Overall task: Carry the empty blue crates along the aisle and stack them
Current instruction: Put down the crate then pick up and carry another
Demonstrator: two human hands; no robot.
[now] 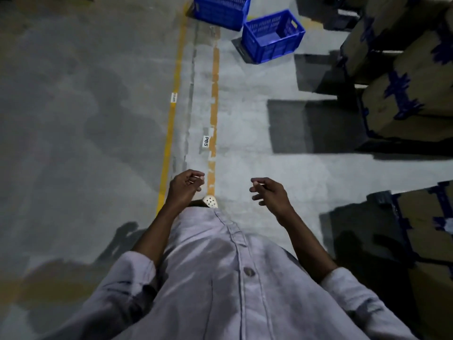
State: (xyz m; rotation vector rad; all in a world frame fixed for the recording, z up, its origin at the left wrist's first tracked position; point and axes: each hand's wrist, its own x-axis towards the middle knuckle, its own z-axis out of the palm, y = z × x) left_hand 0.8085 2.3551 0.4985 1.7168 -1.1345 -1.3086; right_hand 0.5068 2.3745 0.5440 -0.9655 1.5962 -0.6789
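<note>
Nearer blue crate [273, 36]: on floor far ahead, right of worn orange line [215, 94], turned askew, inside bare. Second blue crate [221, 11]: just beside it to left, top cut off by frame edge, contents not visible. Left hand [183, 187], right hand [269, 195]: both raised before shirt [220, 278], fingers loosely curled, holding nothing, well apart from crates. Yellow line [171, 119] and floor label "P05" [206, 141] lie between. Cardboard boxes [404, 99] along right, blue markings blurred. Pale perforated shoe tip [210, 201] mostly hidden under shirt.
</note>
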